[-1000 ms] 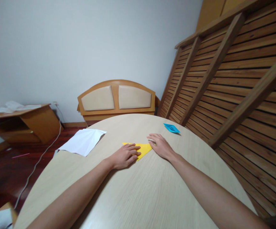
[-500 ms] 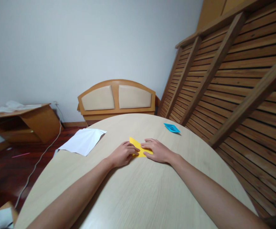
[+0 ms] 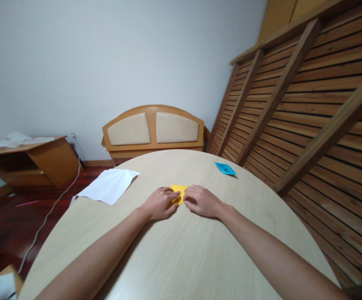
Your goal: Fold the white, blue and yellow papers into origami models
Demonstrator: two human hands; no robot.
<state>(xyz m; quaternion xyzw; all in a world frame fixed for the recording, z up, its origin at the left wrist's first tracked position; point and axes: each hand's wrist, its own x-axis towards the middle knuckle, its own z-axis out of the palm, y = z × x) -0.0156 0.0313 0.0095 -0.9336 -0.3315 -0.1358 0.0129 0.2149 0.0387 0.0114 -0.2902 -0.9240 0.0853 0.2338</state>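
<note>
Yellow paper (image 3: 179,190), folded small, flat on the round pale wood table (image 3: 181,258), right in the middle, mostly hidden under both hands. Left hand (image 3: 159,204) curled over its left side, fingertips pressing down on it. Right hand (image 3: 201,201) curled over its right side, fingertips pressing too, almost touching the other hand. Not lifted or pinched up, just held flat against the table. Looks part way through folding: already folded down small, a crease being pressed, no finished shape yet. Blue folded paper (image 3: 225,168) farther off to the right, well apart. White sheet (image 3: 109,185) hanging over the table's left edge. Behind the table, a wooden headboard (image 3: 152,128) against a pale wall. Brown wooden slats (image 3: 309,108) leaning on the right. Low wooden shelf (image 3: 27,160) on the left, on a dark red floor.
</note>
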